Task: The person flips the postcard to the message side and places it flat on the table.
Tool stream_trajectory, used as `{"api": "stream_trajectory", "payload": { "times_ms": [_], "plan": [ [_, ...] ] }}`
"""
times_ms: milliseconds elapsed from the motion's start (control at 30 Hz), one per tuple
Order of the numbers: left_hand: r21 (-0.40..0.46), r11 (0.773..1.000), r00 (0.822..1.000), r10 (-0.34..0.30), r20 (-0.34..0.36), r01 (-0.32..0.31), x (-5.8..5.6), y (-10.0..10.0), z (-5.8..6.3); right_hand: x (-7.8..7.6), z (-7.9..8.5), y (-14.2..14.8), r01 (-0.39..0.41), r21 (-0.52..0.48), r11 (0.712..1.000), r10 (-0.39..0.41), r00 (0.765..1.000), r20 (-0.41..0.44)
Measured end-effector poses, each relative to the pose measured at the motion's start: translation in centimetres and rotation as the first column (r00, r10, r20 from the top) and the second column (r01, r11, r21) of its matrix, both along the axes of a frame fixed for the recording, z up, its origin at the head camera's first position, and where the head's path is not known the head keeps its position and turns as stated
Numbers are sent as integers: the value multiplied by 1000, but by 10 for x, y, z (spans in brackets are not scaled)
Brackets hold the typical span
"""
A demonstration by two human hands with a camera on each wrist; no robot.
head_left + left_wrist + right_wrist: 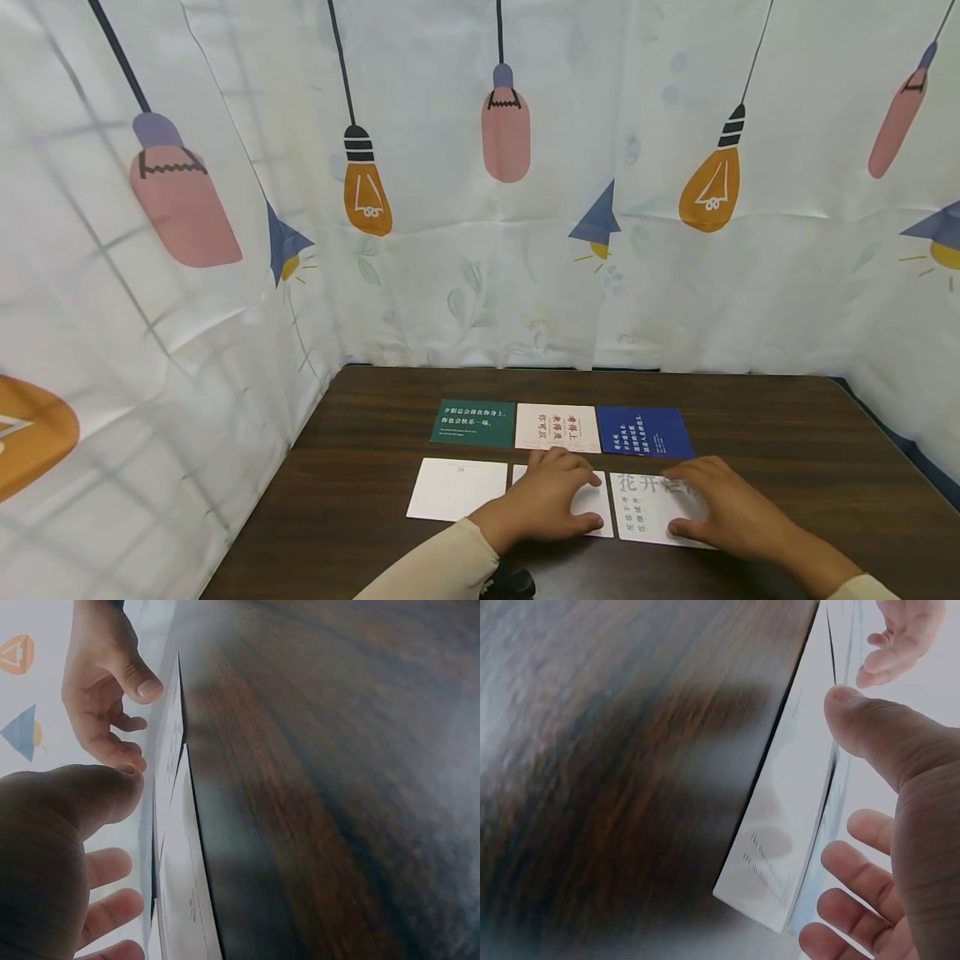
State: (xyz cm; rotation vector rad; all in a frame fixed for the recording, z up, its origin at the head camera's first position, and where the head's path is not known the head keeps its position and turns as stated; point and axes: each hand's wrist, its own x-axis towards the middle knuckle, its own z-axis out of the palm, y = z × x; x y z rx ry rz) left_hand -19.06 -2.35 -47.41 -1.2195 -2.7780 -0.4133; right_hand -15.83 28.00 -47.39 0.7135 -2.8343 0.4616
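the left hand [546, 498] is being held loosely open over the middle white card [594, 502], thumb set well apart from the fingers, and nothing is being gripped by it. the right hand [723, 504] is being held in the same relaxed way over the right end of the lettered white card [651, 508], with a wide gap being left between thumb and fingers and nothing being grasped. whether either card is being lightly touched by a fingertip cannot be told.

the two cards are being spread side by side below the hands, with only a narrow strip of table [360, 433] being shown between them. their long sides are being kept running left to right, and that strip is being framed by the two thumbs: the middle card is being covered by the left hand, the lettered card by the right, each by the hand nearer to it.

to the left, a third, white card [457, 492] is being partly hidden by the left wrist. beyond this row, a green card [472, 423], a cream card [557, 429] and a blue card [645, 432] are being displayed in a second line.
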Motion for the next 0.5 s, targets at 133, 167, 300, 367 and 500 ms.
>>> {"api": "stream_trajectory", "payload": {
  "times_ms": [133,167,300,367,500],
  "plan": [
    [-19,1000,1000,7,-2,-7,0,4,1,0,0,5,-1,4,1000,1,1000,2],
    [-23,1000,1000,8,-5,-8,0,5,1,-1,0,7,-4,1,1000,4,1000,6],
    [-32,999,1000,9,-17,-10,0,9,3,0,2,11,-6,2,1000,6,999,34],
    [-32,999,1000,10,-18,-10,0,11,3,0,4,12,4,-1,1000,-4,998,63],
    [-42,999,1000,18,-14,-18,1,15,5,1,6,17,19,-9,1000,-18,992,123]
  ]
}}
